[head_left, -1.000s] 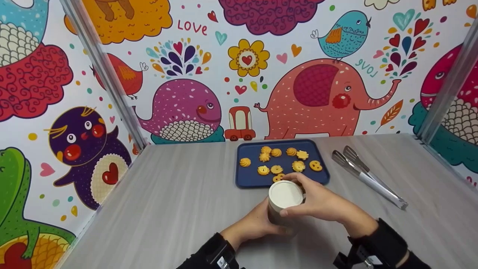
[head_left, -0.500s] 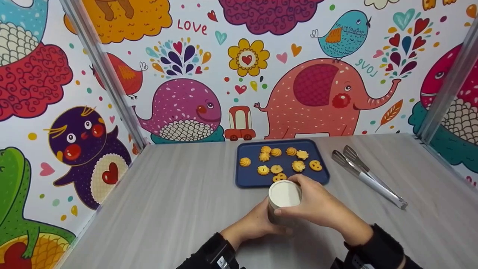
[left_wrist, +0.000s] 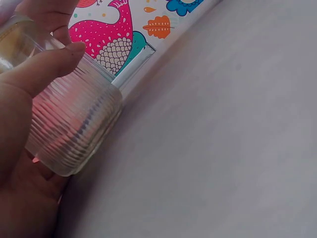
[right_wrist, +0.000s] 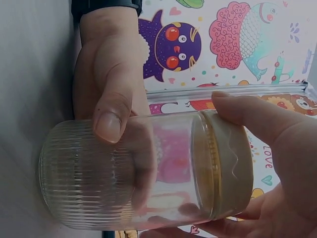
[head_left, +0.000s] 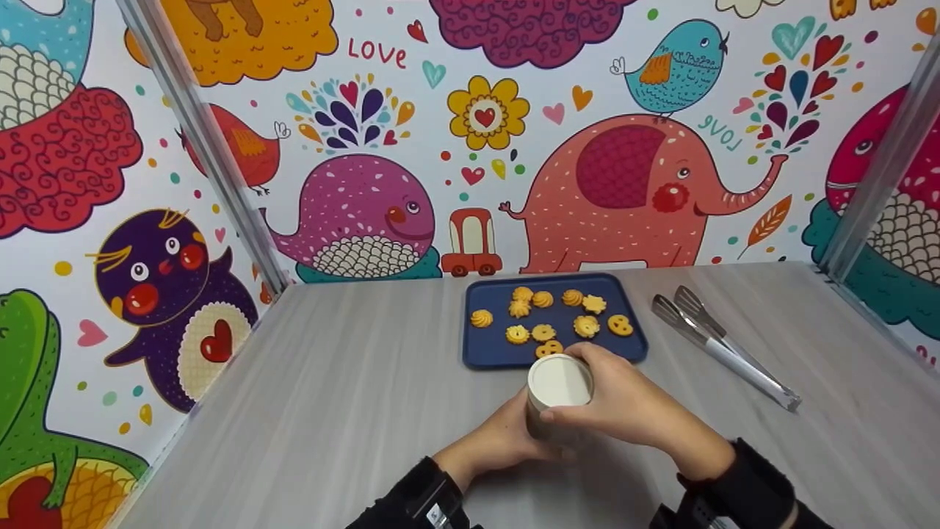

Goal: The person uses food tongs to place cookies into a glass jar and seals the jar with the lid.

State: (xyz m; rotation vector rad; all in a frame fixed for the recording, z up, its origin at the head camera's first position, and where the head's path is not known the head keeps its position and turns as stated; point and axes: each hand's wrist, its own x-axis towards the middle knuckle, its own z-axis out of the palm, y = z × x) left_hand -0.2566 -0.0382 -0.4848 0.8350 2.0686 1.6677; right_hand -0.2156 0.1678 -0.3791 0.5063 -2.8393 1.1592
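On the left the table [head_left: 308,411] is grey, with a painted wall [head_left: 147,242] behind it; near the front middle the left hand [head_left: 499,441] grasps the ribbed glass body of a jar [head_left: 558,404], its thumb pressed on the side, as the right wrist view shows well; the jar appears to stand upright on the table just in front of a blue tray [head_left: 485,353], though the hands hide its foot; the right hand [head_left: 624,404] is closed around the pale lid [head_left: 560,382] from above, thumb on one side and fingers on the other; the jar looks empty through the glass, and the lid sits on it, so I judge the opening is only being started and not yet done; on the tray lie about ten cookies [head_left: 547,317], none of them in the jar; further right, apart from the tray, metal tongs [head_left: 716,344] lie untouched on the table.
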